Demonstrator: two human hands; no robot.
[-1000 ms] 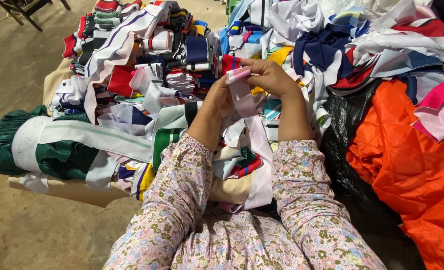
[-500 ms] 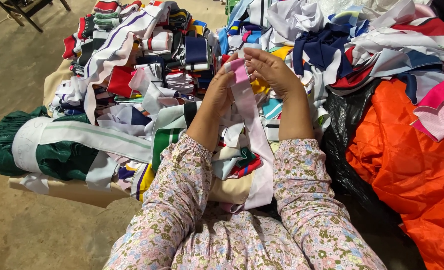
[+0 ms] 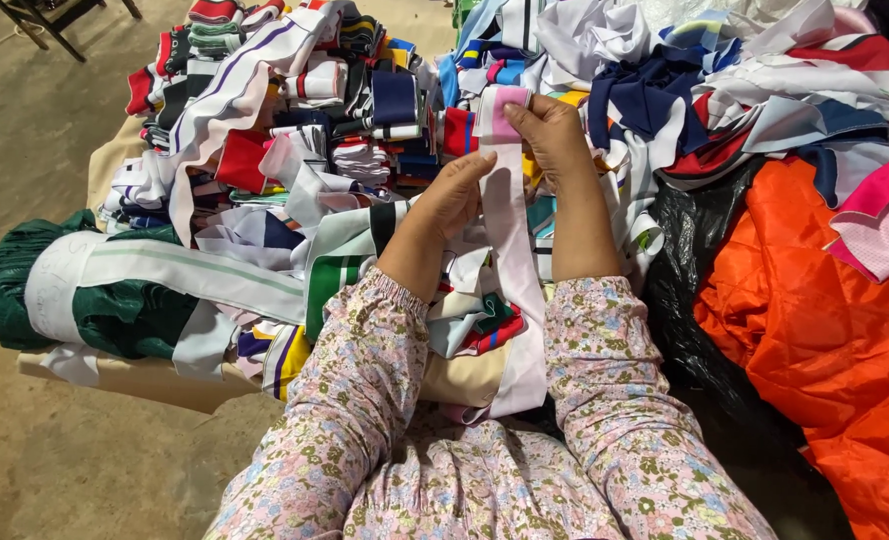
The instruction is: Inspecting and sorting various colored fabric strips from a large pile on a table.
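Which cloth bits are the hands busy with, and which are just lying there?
In hand:
- long pale pink fabric strip, top end pinched by the right hand
- left hand touching the strip lower down

Lying about:
- heap of striped fabric trims
- orange quilted cloth
- black plastic bag
- green knitted band

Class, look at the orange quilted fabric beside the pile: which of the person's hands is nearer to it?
Right. The right hand is closer to the orange quilted fabric; the left hand lies farther away.

A long pale pink fabric strip [image 3: 513, 240] hangs stretched from the fingers, its darker pink top end pinched between fingertips.
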